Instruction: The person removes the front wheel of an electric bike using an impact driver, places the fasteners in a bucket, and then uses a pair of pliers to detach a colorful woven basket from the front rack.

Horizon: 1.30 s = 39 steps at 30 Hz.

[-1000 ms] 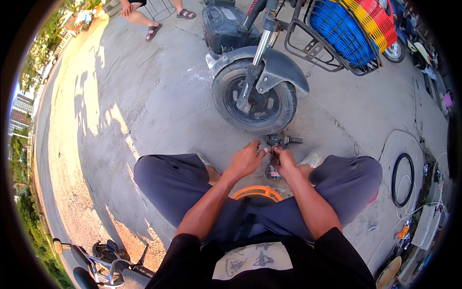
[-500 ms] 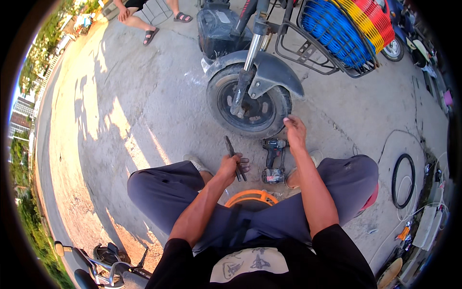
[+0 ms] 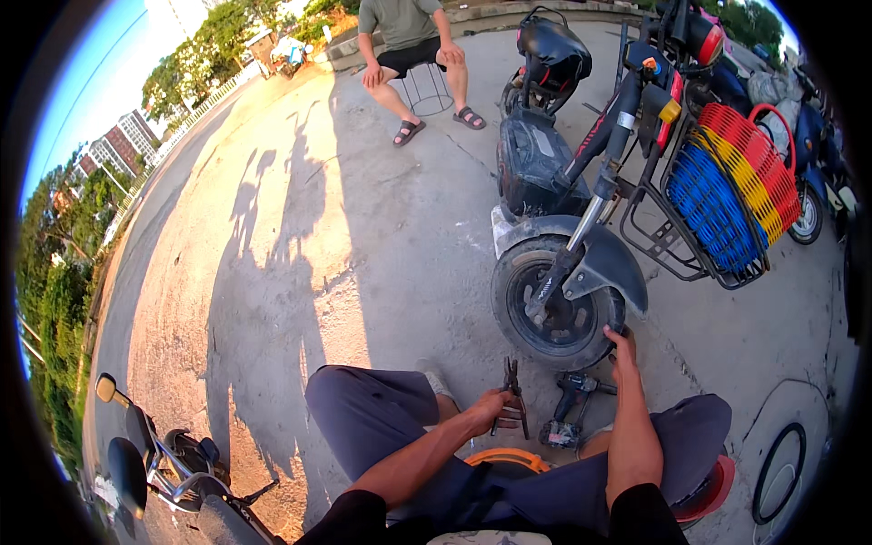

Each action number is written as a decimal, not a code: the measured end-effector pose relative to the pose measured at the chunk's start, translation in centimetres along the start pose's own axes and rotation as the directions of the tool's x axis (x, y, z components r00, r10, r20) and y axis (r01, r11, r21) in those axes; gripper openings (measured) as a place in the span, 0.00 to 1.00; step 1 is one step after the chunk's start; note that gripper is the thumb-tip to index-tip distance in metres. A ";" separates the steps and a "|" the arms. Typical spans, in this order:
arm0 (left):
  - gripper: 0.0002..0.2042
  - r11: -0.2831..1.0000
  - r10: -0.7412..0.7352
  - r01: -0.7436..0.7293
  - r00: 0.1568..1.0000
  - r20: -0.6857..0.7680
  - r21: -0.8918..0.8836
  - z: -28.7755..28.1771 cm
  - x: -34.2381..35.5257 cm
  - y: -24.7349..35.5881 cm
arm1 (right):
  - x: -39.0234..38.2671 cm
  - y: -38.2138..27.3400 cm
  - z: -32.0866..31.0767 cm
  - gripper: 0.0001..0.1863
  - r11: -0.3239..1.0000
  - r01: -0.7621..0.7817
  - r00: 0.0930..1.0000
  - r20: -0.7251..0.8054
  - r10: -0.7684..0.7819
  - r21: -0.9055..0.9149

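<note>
My left hand [image 3: 496, 408] is closed round dark pliers [image 3: 512, 380], their jaws pointing up and away from me. In front of me stands the front wheel [image 3: 556, 309] of an electric scooter, with its black tyre and grey mudguard [image 3: 610, 263]. My right hand [image 3: 621, 352] is at the tyre's lower right edge, its thumb and fingers closed against the rubber; some fingers are hidden. Between my hands, a cordless drill [image 3: 573, 397] with a battery pack rests on the ground below the tyre.
An orange-rimmed round thing [image 3: 509, 457] is between my legs. A red, yellow and blue basket [image 3: 731, 191] sits in the scooter's front rack. A loose black tyre [image 3: 778, 472] lies at right. Another scooter [image 3: 182, 472] stands lower left. A seated person [image 3: 409, 54] is at the back.
My view has tilted up and turned left, so the scooter appears further right and lower. My right hand now meets the tyre's edge. The pliers stay in my left hand.
</note>
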<state>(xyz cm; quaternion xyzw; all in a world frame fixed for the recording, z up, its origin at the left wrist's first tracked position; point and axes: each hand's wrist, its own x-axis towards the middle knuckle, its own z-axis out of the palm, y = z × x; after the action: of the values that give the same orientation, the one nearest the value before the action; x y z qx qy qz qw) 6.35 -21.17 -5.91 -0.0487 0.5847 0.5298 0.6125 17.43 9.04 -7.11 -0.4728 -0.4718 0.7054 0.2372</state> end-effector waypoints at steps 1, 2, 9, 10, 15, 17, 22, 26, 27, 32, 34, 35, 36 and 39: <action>0.14 1.000 0.003 -0.003 1.000 0.007 -0.015 -0.1 0.0 0.0 | 0.7 0.4 0.0 0.39 0.998 0.058 0.998 0.029 -0.057 -0.017; 0.14 1.000 0.011 -0.011 1.000 0.016 -0.017 -0.2 0.0 0.2 | 1.6 0.9 0.0 0.39 0.998 0.055 0.998 0.028 -0.054 -0.030; 0.13 0.998 0.032 -0.034 0.999 -0.033 -0.055 -0.2 -1.6 2.6 | -3.2 -2.0 3.1 0.48 0.969 0.247 0.968 0.037 -0.246 0.002; 0.13 0.997 0.058 -0.059 0.998 -0.017 -0.058 0.6 -1.5 3.0 | -2.8 -1.3 2.5 0.49 0.959 0.284 0.958 0.046 -0.283 -0.010; 0.12 0.984 0.175 -0.174 0.976 -0.130 0.023 1.0 -0.9 4.6 | -7.0 -1.8 3.4 0.46 0.953 0.298 0.949 0.124 -0.290 -0.054; 0.12 0.976 0.215 -0.203 0.958 -0.189 0.082 -0.9 0.5 5.8 | -9.2 -2.0 5.0 0.47 0.948 0.308 0.936 0.204 -0.287 -0.081; 0.10 0.797 0.252 -0.105 0.953 -0.169 0.594 -4.3 5.1 11.7 | -11.9 -1.3 8.0 0.47 0.967 0.253 0.910 0.343 -0.232 -0.018; 0.12 0.603 0.360 -0.118 0.923 -0.137 0.789 -5.6 7.3 15.7 | -12.1 0.5 10.9 0.50 0.975 0.224 0.860 0.469 -0.201 0.008; 0.12 0.598 0.332 -0.108 0.935 -0.123 0.794 -6.8 8.3 16.1 | -12.4 0.9 11.7 0.51 0.962 0.274 0.851 0.468 -0.239 -0.007; 0.12 0.624 0.310 -0.076 0.938 -0.157 0.777 -8.5 12.4 16.4 | -12.8 0.0 11.8 0.46 0.977 0.203 0.826 0.546 -0.139 -0.058; 0.12 0.374 0.446 -0.239 0.894 0.053 0.896 -11.2 14.0 16.0 | -12.6 -0.5 12.2 0.45 0.981 0.187 0.814 0.566 -0.132 -0.041; 0.12 0.227 0.467 -0.317 0.865 0.183 0.921 -10.9 14.7 15.2 | -12.1 -0.4 11.9 0.45 0.981 0.180 0.812 0.574 -0.104 -0.077; 0.12 0.073 0.483 -0.391 0.819 0.311 0.917 -10.5 15.1 14.5 | -11.8 -0.3 11.6 0.45 0.974 0.209 0.814 0.568 -0.122 -0.090; 0.13 0.469 0.494 -0.342 0.866 0.080 0.814 -5.1 13.6 13.5 | -11.4 0.0 10.6 0.43 0.961 0.245 0.858 0.491 -0.153 -0.129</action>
<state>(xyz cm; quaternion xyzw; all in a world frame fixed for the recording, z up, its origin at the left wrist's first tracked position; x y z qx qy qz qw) -9.90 -10.72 -10.40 0.3350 0.8019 0.3328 0.3660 12.98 -4.55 -0.89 -0.2535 -0.6259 0.7241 0.1404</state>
